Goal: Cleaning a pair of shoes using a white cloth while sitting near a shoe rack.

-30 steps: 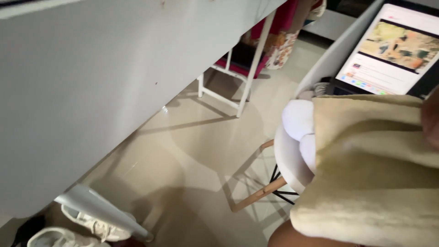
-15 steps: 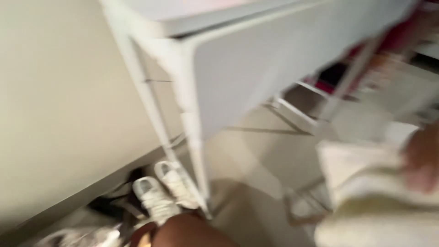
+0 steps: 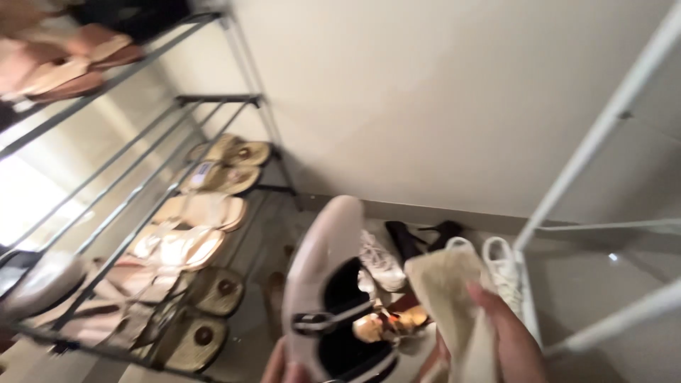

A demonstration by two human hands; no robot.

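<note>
My left hand [image 3: 284,369] shows only at the bottom edge, its fingers around the heel end of a pale pink sandal [image 3: 323,284] with a dark insole and a strap, held sole-edge up. My right hand [image 3: 507,340] at the lower right grips a cream cloth [image 3: 450,298] that rests just right of the sandal. Both hands hover over shoes on the floor.
A dark metal shoe rack [image 3: 135,206] at left holds several sandals and flat shoes on its tiers. White sneakers [image 3: 500,266], black heels [image 3: 411,237] and other shoes lie on the floor by the wall. A white table leg [image 3: 589,142] slants at right.
The view has swung left, from the white table and chair to the shoe rack and wall. The pink sandal is now in my left hand; the cloth stays in my right hand.
</note>
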